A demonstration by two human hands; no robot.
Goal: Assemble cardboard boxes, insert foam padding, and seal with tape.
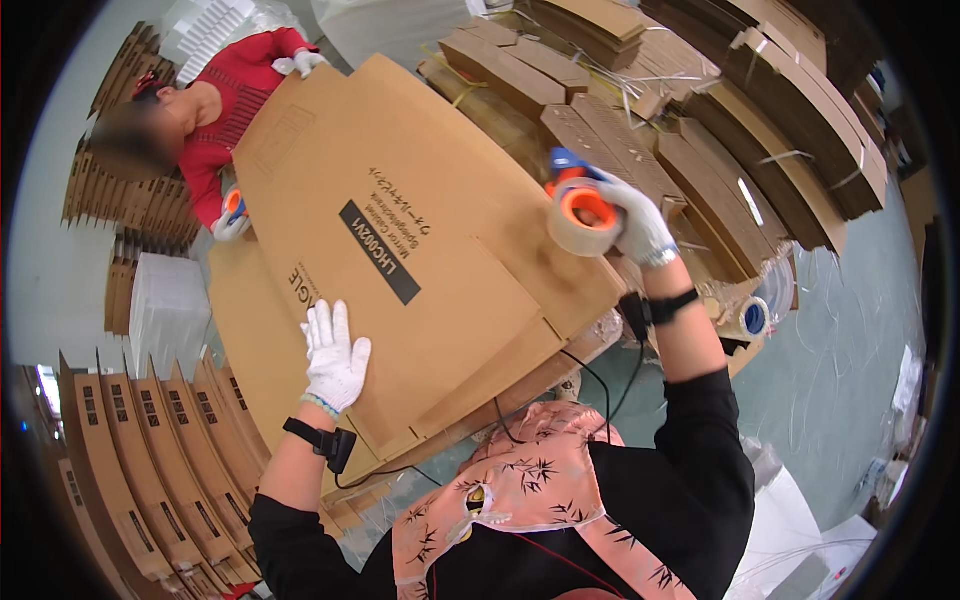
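A large brown cardboard box (460, 200) lies flat in front of me, with dark print on its top. My left hand (336, 362), in a white knitted glove, rests on the box's near left part with the fingers stretched out. Above the right edge of the box, my gloved right hand (642, 222) is closed round a tape dispenser (571, 162). The dispenser has a blue part and an orange hub carrying a roll of clear tape (575, 240). My fingers on its grip are partly hidden.
Across the box stands a co-worker in a red top (235, 90), both gloved hands at its far edge, one with an orange tape dispenser (235, 203). Cardboard stacks (740, 190) fill the far right; upright flattened cartons (150, 450) stand at left. A tape roll (754, 318) lies right.
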